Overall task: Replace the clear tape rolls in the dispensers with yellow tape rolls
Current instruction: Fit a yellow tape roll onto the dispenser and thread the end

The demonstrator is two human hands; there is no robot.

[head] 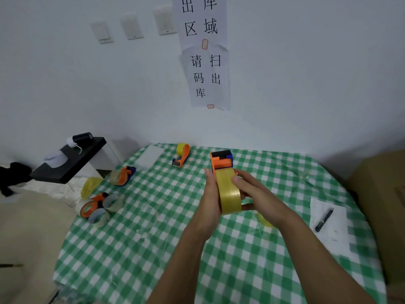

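Observation:
Above the middle of the table I hold an orange and blue tape dispenser (221, 161) with a yellow tape roll (229, 191) seated in it. My left hand (211, 198) grips the roll's left side. From the right, my right hand (252, 191) grips the roll, thumb on its face. Another dispenser with a yellow roll (182, 155) stands at the far edge. At the left edge sits a dispenser holding a clear roll (121, 175). An orange dispenser (92, 206) lies with loose clear rolls (105, 212) at the left front. A yellow roll (265, 219) peeks out behind my right forearm.
The table wears a green checked cloth (153, 249). A black marker (324, 219) lies on white paper at the right. A cardboard box (381, 205) stands at the right edge. A black stand (70, 161) is off the table's left; paper signs hang on the wall.

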